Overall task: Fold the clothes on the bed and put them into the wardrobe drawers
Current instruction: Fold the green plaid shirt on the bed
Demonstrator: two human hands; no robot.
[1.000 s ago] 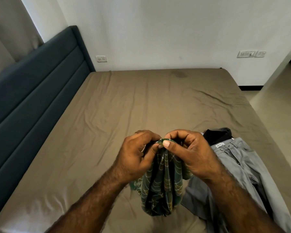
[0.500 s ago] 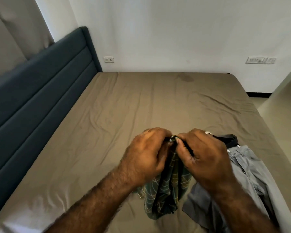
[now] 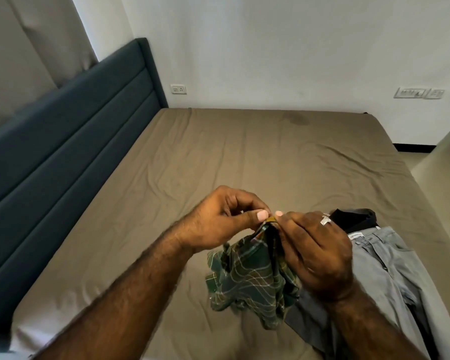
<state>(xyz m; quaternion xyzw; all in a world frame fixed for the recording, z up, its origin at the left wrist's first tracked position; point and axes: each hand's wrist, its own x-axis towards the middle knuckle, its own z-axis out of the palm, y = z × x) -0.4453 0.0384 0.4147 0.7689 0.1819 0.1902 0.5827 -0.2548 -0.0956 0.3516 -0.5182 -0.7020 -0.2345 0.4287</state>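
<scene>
The left hand [image 3: 218,219] is pinching the top edge of a green checked garment [image 3: 252,279] between thumb and curled fingers, and the right hand [image 3: 315,253], wearing a ring [image 3: 325,220] on one finger, is pinching the same edge just beside it, so the two thumbs are nearly touching. The garment is hanging bunched below both hands, above the olive-brown sheet of the bed [image 3: 192,178], its lower folds reaching toward the sheet at about six o'clock from the hands; whether the hem is touching the sheet cannot be told. At about three to four o'clock from the hands, grey trousers [image 3: 390,276] are lying spread on the bed near its right edge, and a black garment [image 3: 353,219] is lying at their upper end, partly hidden behind the right hand. A dark blue padded headboard [image 3: 63,165] is running along the bed at nine o'clock, and a white wall [image 3: 270,48] with a socket [image 3: 178,89] and a switch plate [image 3: 411,93] is standing at twelve o'clock.
</scene>
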